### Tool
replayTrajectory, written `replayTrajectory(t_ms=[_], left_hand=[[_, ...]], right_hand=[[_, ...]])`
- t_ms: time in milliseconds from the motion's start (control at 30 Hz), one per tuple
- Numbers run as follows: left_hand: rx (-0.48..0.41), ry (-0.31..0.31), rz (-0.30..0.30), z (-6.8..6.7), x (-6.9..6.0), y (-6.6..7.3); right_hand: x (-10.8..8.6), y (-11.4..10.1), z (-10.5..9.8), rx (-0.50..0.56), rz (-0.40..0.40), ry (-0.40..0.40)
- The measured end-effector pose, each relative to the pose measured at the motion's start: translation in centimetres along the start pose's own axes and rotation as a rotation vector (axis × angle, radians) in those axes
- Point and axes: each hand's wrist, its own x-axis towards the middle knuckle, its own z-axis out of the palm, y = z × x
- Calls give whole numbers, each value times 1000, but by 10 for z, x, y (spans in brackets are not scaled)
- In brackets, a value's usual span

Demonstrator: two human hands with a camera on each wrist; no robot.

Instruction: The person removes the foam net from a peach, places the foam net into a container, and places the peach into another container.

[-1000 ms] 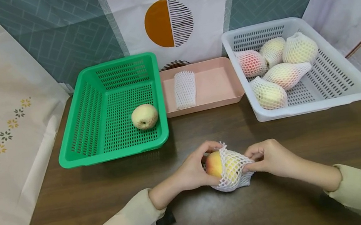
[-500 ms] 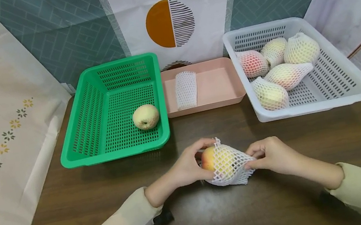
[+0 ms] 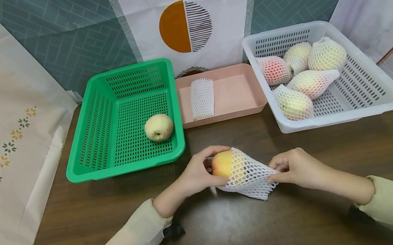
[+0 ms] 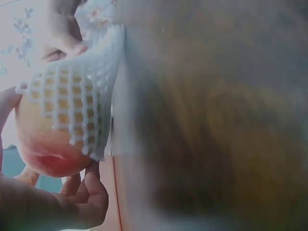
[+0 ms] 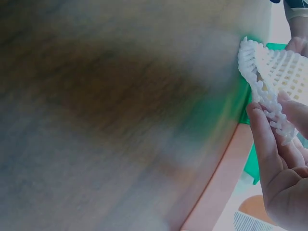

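A yellow and red peach sits above the table's middle, partly inside a white foam net sleeve. My left hand grips the peach at its bare left end, thumb on the near side and fingers on the far side. In the left wrist view the peach's reddish end shows outside the mesh. My right hand pinches the sleeve's narrow right end between thumb and fingers. The right wrist view shows the sleeve's open edge bunched at the fingertips; the mesh there hides most of the peach.
At the back left, a green basket contains one bare peach. A pink tray beside it bears a flat white foam net. On the right stands a white basket with several net-wrapped fruits.
My left hand and the peach have shifted left and slightly away from me. More of the peach is bare, and the sleeve is stretched longer towards my right hand, which has barely moved.
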Motion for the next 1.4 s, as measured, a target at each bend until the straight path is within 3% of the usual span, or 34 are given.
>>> replayTrajectory(t_ms=[400, 667, 1067, 1400], left_hand=[[26, 18, -3, -11, -4, -2], [34, 44, -23, -14, -11, -2], [48, 92, -54, -14, -25, 2], [36, 110, -8, -7, -33, 9]], right_hand=[[-3, 8, -4, -81, -94, 46], [-4, 6, -6, -60, -65, 78], [-8, 3, -18, -27, -93, 89], [-9, -7, -36, -20, -34, 96]])
